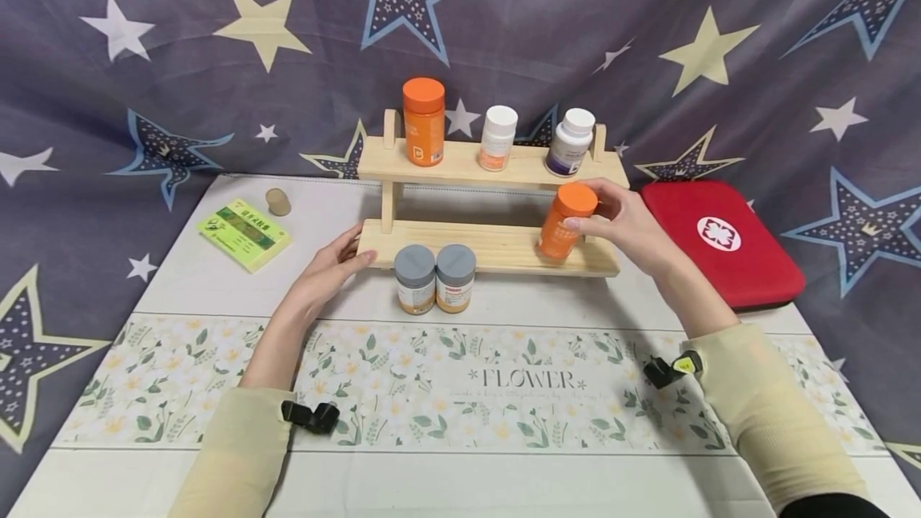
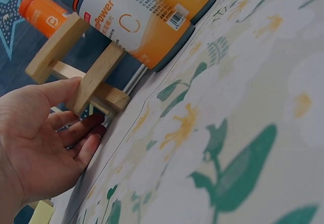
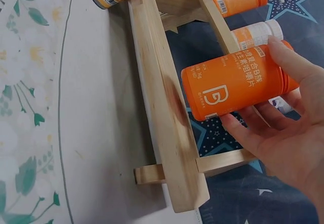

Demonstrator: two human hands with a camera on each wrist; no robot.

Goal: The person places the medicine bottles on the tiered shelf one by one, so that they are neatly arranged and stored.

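My right hand (image 1: 624,222) grips an orange pill bottle (image 1: 558,224) by its upper part, at the right of the lower board of a two-tier wooden rack (image 1: 489,242). In the right wrist view this bottle (image 3: 233,82) stands close to the board; whether it touches is hard to tell. At the rack's left end, my left hand (image 1: 329,264) holds the lower board between thumb and fingers. On the upper board stand another orange bottle (image 1: 424,122), a white-and-orange bottle (image 1: 498,139) and a white-and-purple bottle (image 1: 571,142).
Two grey-lidded jars (image 1: 415,280) (image 1: 456,278) stand side by side before the rack. Left of it lie a green-yellow box (image 1: 245,233) and a small cork-like cylinder (image 1: 277,201). A red first-aid case (image 1: 719,242) lies at the right. A starry cloth (image 1: 540,30) hangs behind.
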